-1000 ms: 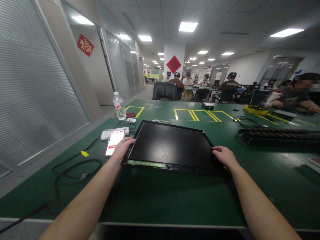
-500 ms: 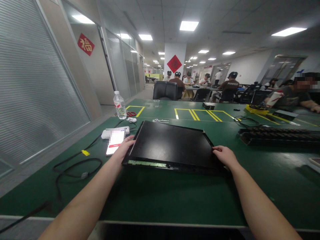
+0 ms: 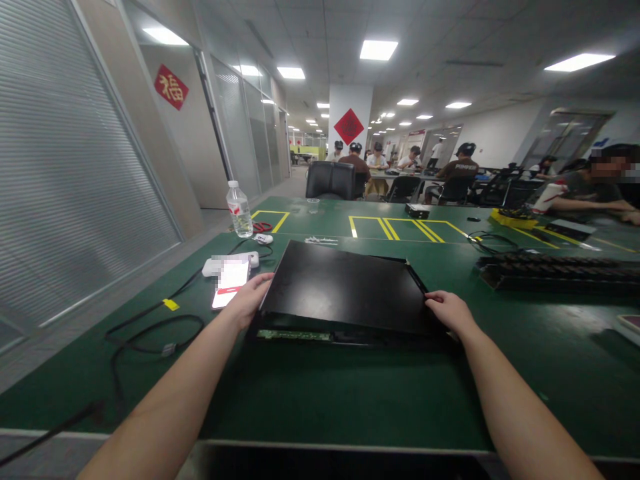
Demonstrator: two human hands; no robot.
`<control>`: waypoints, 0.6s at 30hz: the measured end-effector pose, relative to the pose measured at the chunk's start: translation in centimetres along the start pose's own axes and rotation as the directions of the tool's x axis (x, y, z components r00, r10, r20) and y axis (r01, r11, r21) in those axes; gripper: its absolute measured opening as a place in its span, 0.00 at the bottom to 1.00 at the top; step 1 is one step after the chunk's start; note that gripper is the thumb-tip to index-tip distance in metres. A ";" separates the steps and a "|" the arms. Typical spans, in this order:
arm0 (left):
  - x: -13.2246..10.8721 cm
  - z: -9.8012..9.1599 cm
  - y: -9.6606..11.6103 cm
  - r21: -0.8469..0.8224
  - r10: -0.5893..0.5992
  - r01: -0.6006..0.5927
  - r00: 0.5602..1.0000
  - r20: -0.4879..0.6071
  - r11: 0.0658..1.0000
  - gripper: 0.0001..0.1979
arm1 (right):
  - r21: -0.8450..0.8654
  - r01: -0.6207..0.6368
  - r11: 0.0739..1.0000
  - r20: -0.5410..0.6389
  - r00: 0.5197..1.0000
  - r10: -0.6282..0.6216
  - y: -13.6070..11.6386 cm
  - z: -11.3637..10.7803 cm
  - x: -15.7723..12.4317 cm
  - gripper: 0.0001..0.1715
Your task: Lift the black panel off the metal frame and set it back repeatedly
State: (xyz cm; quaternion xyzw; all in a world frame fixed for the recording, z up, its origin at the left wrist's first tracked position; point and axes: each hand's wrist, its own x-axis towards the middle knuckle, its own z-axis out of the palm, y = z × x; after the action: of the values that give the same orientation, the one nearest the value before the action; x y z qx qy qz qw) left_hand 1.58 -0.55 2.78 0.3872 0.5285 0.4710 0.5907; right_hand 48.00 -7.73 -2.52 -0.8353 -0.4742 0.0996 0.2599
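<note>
A flat black display panel (image 3: 345,283) lies tilted over a black frame (image 3: 425,341) on the green table. Its left side is raised, with a gap along the near edge. In that gap a green circuit board strip (image 3: 293,335) shows. My left hand (image 3: 253,297) is closed on the panel's left edge, thumb on top and fingertips hidden beneath. At the right side, my right hand (image 3: 450,310) pinches the edge where panel and frame meet; its lower fingers are hidden, so which part it grips is unclear.
Left of the panel lie a lit phone (image 3: 233,283), a white power strip (image 3: 253,259) and a looped black cable (image 3: 155,319). A water bottle (image 3: 240,210) and red scissors (image 3: 263,227) stand or lie beyond. Black racks (image 3: 560,272) are at right; a person (image 3: 600,190) sits behind them.
The left side of the panel has risen with my left hand, and the gap above the frame has widened. My right hand has stayed in place.
</note>
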 end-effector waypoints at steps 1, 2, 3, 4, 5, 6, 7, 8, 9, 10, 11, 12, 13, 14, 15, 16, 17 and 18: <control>-0.1 0.1 0.0 0.004 0.001 -0.001 1.000 -0.001 1.000 0.13 | 0.001 -0.004 1.000 0.002 1.000 0.004 0.0 0.0 0.0 0.18; -0.1 0.2 0.0 0.007 0.001 -0.001 1.000 0.000 1.000 0.13 | 0.001 -0.005 1.000 0.004 1.000 0.005 -0.1 0.0 0.0 0.18; -0.2 0.2 0.0 0.008 0.002 -0.002 1.000 0.002 1.000 0.13 | 0.000 -0.005 1.000 0.004 1.000 0.005 -0.1 0.0 -0.1 0.18; -0.3 0.3 0.1 0.009 0.002 -0.002 1.000 0.002 1.000 0.14 | -0.003 -0.005 1.000 0.000 1.000 0.005 -0.1 0.0 -0.1 0.19; -0.4 0.4 0.1 0.007 0.002 -0.002 1.000 0.000 1.000 0.16 | -0.007 -0.006 1.000 -0.002 1.000 0.006 -0.1 0.0 -0.1 0.19; -0.5 0.4 0.2 0.006 0.001 -0.001 1.000 -0.002 1.000 0.16 | -0.009 -0.008 1.000 -0.004 1.000 0.008 0.0 0.0 -0.1 0.19; -0.6 0.4 0.2 0.005 0.001 -0.001 1.000 -0.004 1.000 0.17 | -0.010 -0.009 1.000 -0.006 1.000 0.009 0.0 0.0 -0.1 0.20; -0.7 0.5 0.3 0.002 0.002 -0.002 1.000 -0.002 1.000 0.17 | -0.010 -0.009 1.000 -0.005 1.000 0.009 0.1 0.0 0.0 0.21; -0.8 0.5 0.3 0.000 0.004 -0.004 1.000 0.002 1.000 0.16 | -0.011 -0.008 1.000 -0.005 1.000 0.008 0.1 0.0 0.0 0.21; -0.9 0.6 0.4 0.000 0.008 -0.008 1.000 0.007 1.000 0.15 | -0.013 -0.006 1.000 -0.006 1.000 0.006 0.2 0.0 0.0 0.21; -0.9 0.7 0.5 0.000 0.010 -0.010 1.000 0.009 1.000 0.14 | -0.015 -0.004 1.000 -0.008 1.000 0.004 0.2 0.1 0.0 0.22; -1.0 0.7 0.5 0.001 0.012 -0.012 1.000 0.009 1.000 0.14 | -0.016 -0.004 1.000 -0.012 1.000 0.004 0.2 0.1 0.1 0.22; -1.1 0.8 0.5 0.002 0.015 -0.015 1.000 0.006 1.000 0.14 | -0.014 -0.002 1.000 -0.015 1.000 0.002 0.3 0.1 0.1 0.22; -1.1 0.8 0.5 0.003 0.020 -0.020 1.000 0.007 1.000 0.13 | -0.009 0.000 1.000 -0.017 1.000 0.000 0.3 0.1 0.1 0.21; -1.1 0.8 0.5 0.003 0.027 -0.027 1.000 0.009 1.000 0.13 | -0.004 0.002 1.000 -0.018 1.000 -0.002 0.3 0.1 0.1 0.21; -1.1 0.7 0.4 0.002 0.033 -0.033 0.999 0.016 0.999 0.13 | 0.000 0.002 1.000 -0.016 1.000 -0.003 0.3 0.1 0.1 0.21; -1.0 0.7 0.4 0.000 0.039 -0.039 0.999 0.028 0.999 0.13 | 0.002 0.001 1.000 -0.014 1.000 -0.001 0.3 0.1 0.1 0.21; -0.9 0.6 0.3 -0.001 0.045 -0.045 0.998 0.040 0.999 0.14 | 0.003 -0.001 1.000 -0.012 1.000 0.001 0.3 0.1 0.1 0.21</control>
State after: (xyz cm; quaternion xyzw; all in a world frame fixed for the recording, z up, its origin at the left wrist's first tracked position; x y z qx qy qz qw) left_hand 2.13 -1.35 3.42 0.4082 0.5077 0.4765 0.5904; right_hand 48.23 -7.72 -2.75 -0.8358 -0.4719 0.0954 0.2638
